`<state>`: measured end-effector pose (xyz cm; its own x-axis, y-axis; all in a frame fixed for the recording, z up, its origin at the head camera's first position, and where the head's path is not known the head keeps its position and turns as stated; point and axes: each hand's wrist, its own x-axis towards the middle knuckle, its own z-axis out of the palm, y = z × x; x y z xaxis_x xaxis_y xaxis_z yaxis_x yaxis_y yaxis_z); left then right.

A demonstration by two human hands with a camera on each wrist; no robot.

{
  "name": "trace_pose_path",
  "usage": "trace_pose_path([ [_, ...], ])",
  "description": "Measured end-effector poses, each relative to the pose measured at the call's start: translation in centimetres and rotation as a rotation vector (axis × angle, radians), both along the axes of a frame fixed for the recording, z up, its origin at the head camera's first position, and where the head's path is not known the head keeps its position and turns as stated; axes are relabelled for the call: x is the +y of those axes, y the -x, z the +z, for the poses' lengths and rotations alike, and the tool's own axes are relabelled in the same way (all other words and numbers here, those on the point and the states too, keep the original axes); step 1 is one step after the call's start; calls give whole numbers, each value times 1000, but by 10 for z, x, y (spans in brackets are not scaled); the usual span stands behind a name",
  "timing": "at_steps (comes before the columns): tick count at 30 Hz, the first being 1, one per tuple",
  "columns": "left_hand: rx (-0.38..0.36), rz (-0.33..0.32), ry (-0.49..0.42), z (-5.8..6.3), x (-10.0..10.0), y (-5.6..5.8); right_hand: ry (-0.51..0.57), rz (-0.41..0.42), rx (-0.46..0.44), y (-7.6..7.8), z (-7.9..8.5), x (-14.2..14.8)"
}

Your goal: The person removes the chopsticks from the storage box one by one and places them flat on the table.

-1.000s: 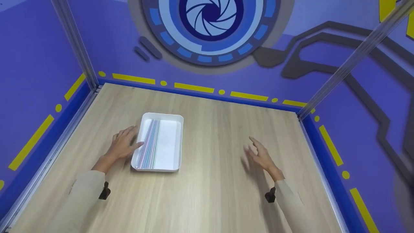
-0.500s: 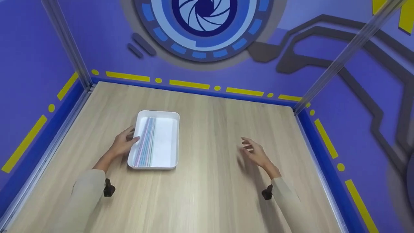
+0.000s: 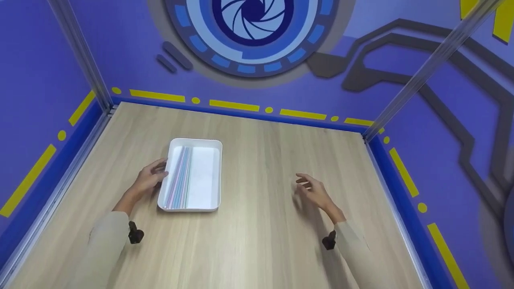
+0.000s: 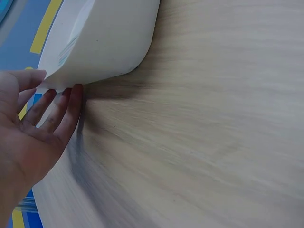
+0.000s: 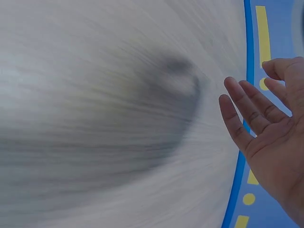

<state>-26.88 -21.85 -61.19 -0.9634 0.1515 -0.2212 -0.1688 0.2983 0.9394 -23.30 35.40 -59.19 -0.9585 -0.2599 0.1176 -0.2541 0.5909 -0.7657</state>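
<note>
A white rectangular tray [image 3: 204, 176] sits on the wooden table, left of centre in the head view. Several long, thin pastel straws [image 3: 180, 176] in pink, blue and green lie lengthwise along its left side. My left hand [image 3: 146, 178] is at the tray's left edge. In the left wrist view, the thumb tip [image 4: 38, 76] meets the rim while the bent fingers touch the outer wall from below, pinching the edge lightly. Off to the right, my right hand [image 3: 315, 192] hovers over the table, its relaxed fingers [image 5: 242, 104] spread and holding nothing.
Blue-purple panels [image 3: 140, 72] with metal corner posts [image 3: 86, 56] enclose the wooden table [image 3: 257, 241] at the back and both sides. A small black device [image 3: 135, 233] hangs at the left sleeve, another black device [image 3: 329, 241] at the right one.
The left hand's thumb has drawn back from inside the tray to its rim, and its fingers have bent. The right hand has shifted slightly left. The camera view has moved a little.
</note>
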Motion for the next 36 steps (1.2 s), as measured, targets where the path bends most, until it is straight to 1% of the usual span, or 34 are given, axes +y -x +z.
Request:
trace_pose_path([
  [3,-15,7,-35,0,1,1,33,15,13,-1,0,-2],
  [4,-17,10,-40,0,2,1,30,17,19,-1,0,-3],
  [8,6,1,-26,-1,9,2,-16,32,18,-2,1,-8],
  [13,31,-20,-44,-3,25,4,-48,65,7,-2,4,-17],
  [17,7,-20,-89,-5,42,7,-26,92,17,-1,7,-24],
  [18,-5,-17,-112,-7,46,8,-22,101,23,-1,7,-25],
  [22,-35,-25,-183,-12,62,10,-13,115,16,0,9,-32],
  [24,-41,-23,-199,-15,68,10,-25,117,6,0,10,-36],
  [25,-40,-27,-200,-16,71,10,-27,115,-6,0,11,-38],
  [27,-50,-35,-233,-18,77,11,-34,121,-16,0,12,-42],
  [30,-65,-55,-257,-20,84,11,-33,144,-20,0,13,-52],
  [32,-74,-65,-301,-22,88,11,-20,165,-20,1,14,-59],
  [36,-80,-85,-311,-25,95,10,24,196,-60,3,16,-75],
])
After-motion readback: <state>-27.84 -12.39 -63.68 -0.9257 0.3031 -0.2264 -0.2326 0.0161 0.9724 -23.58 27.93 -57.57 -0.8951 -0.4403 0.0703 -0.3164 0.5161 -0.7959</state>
